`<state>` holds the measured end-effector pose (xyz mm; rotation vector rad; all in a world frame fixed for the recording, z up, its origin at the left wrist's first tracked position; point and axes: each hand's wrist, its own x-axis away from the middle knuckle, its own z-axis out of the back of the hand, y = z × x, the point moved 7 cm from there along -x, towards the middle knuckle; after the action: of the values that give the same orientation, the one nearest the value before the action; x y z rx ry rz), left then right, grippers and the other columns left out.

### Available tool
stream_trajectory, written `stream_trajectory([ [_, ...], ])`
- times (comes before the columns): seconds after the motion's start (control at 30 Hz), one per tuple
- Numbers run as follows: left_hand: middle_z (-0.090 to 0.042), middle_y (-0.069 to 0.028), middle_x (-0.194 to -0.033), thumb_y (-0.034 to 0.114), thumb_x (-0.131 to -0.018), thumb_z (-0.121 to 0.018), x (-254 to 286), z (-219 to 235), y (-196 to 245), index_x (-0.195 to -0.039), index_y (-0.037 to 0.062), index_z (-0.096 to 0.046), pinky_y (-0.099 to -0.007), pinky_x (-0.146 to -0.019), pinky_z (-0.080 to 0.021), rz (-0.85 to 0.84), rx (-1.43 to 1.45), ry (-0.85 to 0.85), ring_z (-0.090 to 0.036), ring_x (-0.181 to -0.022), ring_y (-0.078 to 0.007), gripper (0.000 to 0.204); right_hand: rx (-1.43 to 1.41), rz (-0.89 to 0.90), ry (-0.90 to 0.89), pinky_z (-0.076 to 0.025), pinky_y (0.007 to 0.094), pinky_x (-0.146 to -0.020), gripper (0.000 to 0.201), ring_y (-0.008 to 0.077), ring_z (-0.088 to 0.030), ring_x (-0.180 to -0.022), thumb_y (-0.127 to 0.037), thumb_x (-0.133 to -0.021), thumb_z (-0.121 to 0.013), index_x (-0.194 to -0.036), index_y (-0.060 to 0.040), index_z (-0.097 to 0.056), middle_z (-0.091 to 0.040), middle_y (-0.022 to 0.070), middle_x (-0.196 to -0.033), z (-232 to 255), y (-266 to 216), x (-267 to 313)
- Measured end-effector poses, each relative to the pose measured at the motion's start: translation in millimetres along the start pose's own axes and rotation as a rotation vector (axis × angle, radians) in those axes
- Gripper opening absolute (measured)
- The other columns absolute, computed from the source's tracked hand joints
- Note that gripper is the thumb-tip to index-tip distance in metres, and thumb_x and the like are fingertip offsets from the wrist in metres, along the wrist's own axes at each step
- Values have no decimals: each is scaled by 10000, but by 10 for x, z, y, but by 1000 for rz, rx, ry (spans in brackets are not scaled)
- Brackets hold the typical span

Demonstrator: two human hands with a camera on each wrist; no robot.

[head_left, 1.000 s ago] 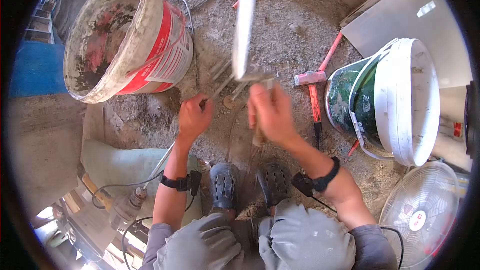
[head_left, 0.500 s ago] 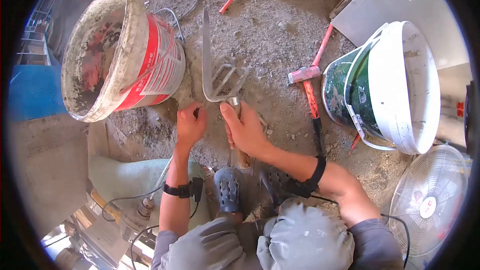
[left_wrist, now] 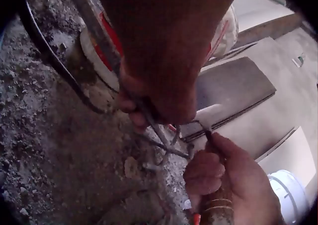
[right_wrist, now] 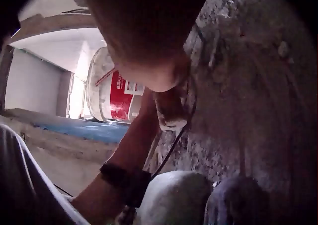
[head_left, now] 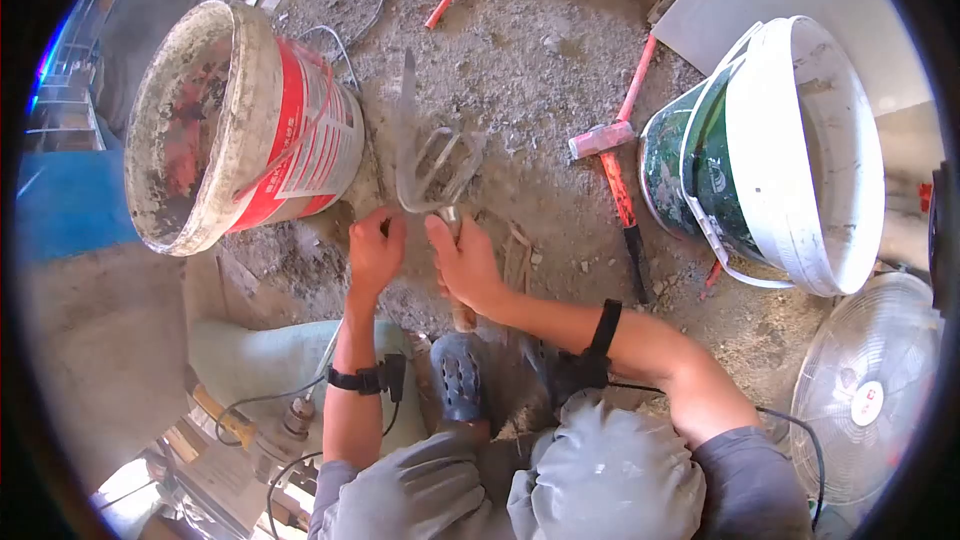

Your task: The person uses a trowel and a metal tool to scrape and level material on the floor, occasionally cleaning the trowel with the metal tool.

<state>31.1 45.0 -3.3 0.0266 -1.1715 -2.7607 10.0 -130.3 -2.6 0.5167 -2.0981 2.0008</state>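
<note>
In the head view my right hand point(head_left: 470, 265) grips the wooden handle point(head_left: 464, 317) of a metal tool. Its long narrow arm point(head_left: 406, 130) points away over the ground, beside pale looped metal bars point(head_left: 450, 165), whose connection to it is unclear. Just left of the tool, my left hand point(head_left: 375, 258) has curled fingers; whether they hold anything is hidden. The left wrist view shows my right hand point(left_wrist: 241, 180) round the handle point(left_wrist: 217, 202), with metal bars crossing near my left hand point(left_wrist: 164, 93). The handle's butt point(right_wrist: 171, 113) pokes from my right hand point(right_wrist: 156, 76) in the right wrist view.
A crusted bucket point(head_left: 315, 135) stands left, partly tilted in view; a green and white bucket point(head_left: 755, 155) is at right. Between lie a hammer point(head_left: 622, 190) and rubble. A fan point(head_left: 865, 400) stands lower right, a drill point(head_left: 298, 415) lower left, beside a pale green sack point(head_left: 250, 350).
The tool, raised and blurred one second ago, has come down toward the ground. My right hand has moved left and lower, nearer my left hand, which keeps its curled shape. The head view has shifted slightly.
</note>
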Motion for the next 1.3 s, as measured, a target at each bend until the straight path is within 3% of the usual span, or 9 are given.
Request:
stream_trajectory([
  [0.23,-625,-186,-640,124,-896,-617,11,-53,-104,-879,-44,-673,-407,-569,-479,63,30,-54,-618,-544,-304,178,-75,94,38,-476,464,-541,556,364,-678,-603,-436,-1025,-618,-1155,100,-547,-622,207,-643,-9,-57,127],
  [0.33,-648,-182,-659,118,-896,-612,-12,-45,-71,-876,-41,-678,-400,-583,-493,11,6,-8,-643,-567,-303,174,-62,-247,-51,-486,464,-562,541,351,-690,-620,-427,-1027,-617,-1154,95,-552,-624,210,-648,6,169,20],
  [0.5,-677,-178,-685,119,-904,-606,-16,-16,5,-927,-30,-705,-397,-614,-519,50,-61,-84,-686,-612,-294,180,-37,53,48,-494,430,-505,501,298,-670,-557,-437,-1025,-621,-1039,57,-545,-641,175,-659,-20,3,141],
  [0.63,-668,-186,-685,120,-911,-601,-20,-63,-75,-957,-28,-708,-400,-610,-512,11,31,-14,-681,-607,-292,189,-201,-219,72,-475,375,-445,466,208,-632,-507,-445,-1025,-624,-1013,11,-534,-608,94,-642,-41,259,63],
  [0.83,-649,-194,-671,112,-897,-599,-11,-27,-29,-922,-41,-707,-409,-598,-498,-26,-22,-37,-658,-583,-295,189,-305,-117,-35,-471,342,-420,446,127,-573,-476,-468,-1026,-619,-1006,-29,-539,-557,33,-626,-6,148,101],
  [0.93,-637,-202,-665,117,-891,-605,-33,-41,-5,-896,-52,-688,-415,-592,-490,4,-9,-32,-647,-575,-311,189,-321,-322,-151,-458,338,-411,461,130,-553,-460,-472,-1024,-619,-1007,-17,-541,-558,29,-628,-89,151,108],
  [1.13,-631,-192,-656,121,-894,-613,2,-26,-56,-916,-55,-691,-401,-584,-482,-43,-42,-49,-624,-558,-274,194,-196,153,4,-462,326,-396,449,128,-541,-446,-474,-1024,-614,-985,-35,-530,-534,18,-614,-63,-107,55],
  [1.23,-636,-178,-652,123,-907,-619,-17,-29,-35,-945,-53,-705,-389,-584,-485,1,-7,-48,-616,-560,-226,199,-287,-329,-92,-456,322,-382,427,127,-536,-440,-457,-1034,-605,-987,-43,-508,-528,21,-617,-42,112,116],
  [1.3,-641,-168,-652,122,-917,-624,4,-37,-24,-953,-50,-709,-384,-586,-488,49,11,-56,-614,-566,-205,196,-368,-321,-102,-441,317,-373,415,126,-530,-437,-445,-1043,-595,-996,-44,-496,-529,24,-623,-21,-83,189],
])
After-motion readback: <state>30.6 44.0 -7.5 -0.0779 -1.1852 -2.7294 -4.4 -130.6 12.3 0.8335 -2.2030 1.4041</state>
